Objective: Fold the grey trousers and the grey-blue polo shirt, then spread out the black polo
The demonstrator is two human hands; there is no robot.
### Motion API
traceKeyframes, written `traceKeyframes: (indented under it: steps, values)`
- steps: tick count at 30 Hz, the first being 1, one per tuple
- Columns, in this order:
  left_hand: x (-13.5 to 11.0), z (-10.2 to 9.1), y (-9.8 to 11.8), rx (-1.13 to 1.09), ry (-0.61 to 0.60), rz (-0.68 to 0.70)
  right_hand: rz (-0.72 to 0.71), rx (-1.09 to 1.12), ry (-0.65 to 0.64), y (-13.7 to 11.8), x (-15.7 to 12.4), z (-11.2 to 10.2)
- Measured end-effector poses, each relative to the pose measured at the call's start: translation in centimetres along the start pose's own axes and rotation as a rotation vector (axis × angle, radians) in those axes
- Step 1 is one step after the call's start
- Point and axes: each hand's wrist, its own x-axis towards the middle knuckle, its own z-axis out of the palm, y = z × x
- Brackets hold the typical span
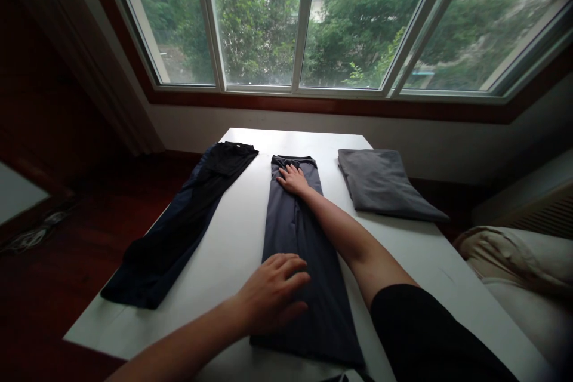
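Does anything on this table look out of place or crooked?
Slightly: the folded dark-grey cloth appears to overhang the right edge of the flat white table, whereas the long slate-blue trousers under the right hand lie along its middle. No spill shows.

The left hand [276, 291] partly hides the blue-grey trousers [298, 233]; contact looks uncertain.

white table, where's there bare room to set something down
Bare white table shows between the dark garment and the middle trousers, on the near side of the grey cloth, and in a narrower strip between trousers and cloth. Crowded: the trousers, with the right hand on their far end and the left hand over their near part.
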Motion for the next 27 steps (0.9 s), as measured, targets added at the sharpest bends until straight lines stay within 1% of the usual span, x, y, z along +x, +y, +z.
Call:
traceKeyframes:
  steps: [3, 6, 9, 12, 14, 15, 17, 19, 20, 22, 24, 27]
  values:
    - [1.9, 1.2, -2.4, 0.042, -0.127, 0.068, 0.041, 0.006, -0.012, 0.3, -0.4, -0.4]
    - [2.6, 2.7, -3.3, 0.058, -0.227, 0.141, 0.088, 0.009, -0.002, 1.4, -1.1, -0.5]
    - [2.2, 3.5, -2.5, 0.064, -0.284, 0.2, 0.134, 0.002, 0.032, 2.9, -2.3, -0.6]
    - [1.5, 3.6, -1.4, 0.06, -0.321, 0.256, 0.165, -0.033, 0.07, 3.9, -3.5, -1.0]
    - [1.2, 3.3, -0.7, 0.06, -0.328, 0.275, 0.144, -0.065, 0.121, 4.2, -3.8, -1.5]
    - [1.1, 3.1, -0.5, 0.06, -0.325, 0.274, 0.099, -0.078, 0.148, 4.3, -3.8, -1.7]
    - [1.1, 2.7, 0.0, 0.054, -0.316, 0.266, -0.058, -0.092, 0.156, 4.2, -3.3, -1.9]
    - [1.1, 2.5, 0.4, 0.04, -0.315, 0.257, -0.189, -0.092, 0.086, 4.2, -2.3, -1.8]
    - [1.1, 2.5, 0.6, 0.033, -0.316, 0.252, -0.213, -0.091, 0.037, 4.2, -1.6, -1.6]
    - [1.1, 2.5, 1.0, 0.028, -0.313, 0.239, -0.187, -0.088, -0.035, 4.5, 0.0, -1.3]
    - [1.0, 2.6, 1.4, 0.036, -0.303, 0.227, -0.146, -0.081, -0.064, 4.8, 1.5, -1.1]
    - [1.0, 2.7, 1.6, 0.051, -0.296, 0.226, -0.097, -0.058, -0.099, 4.9, 3.2, -1.5]
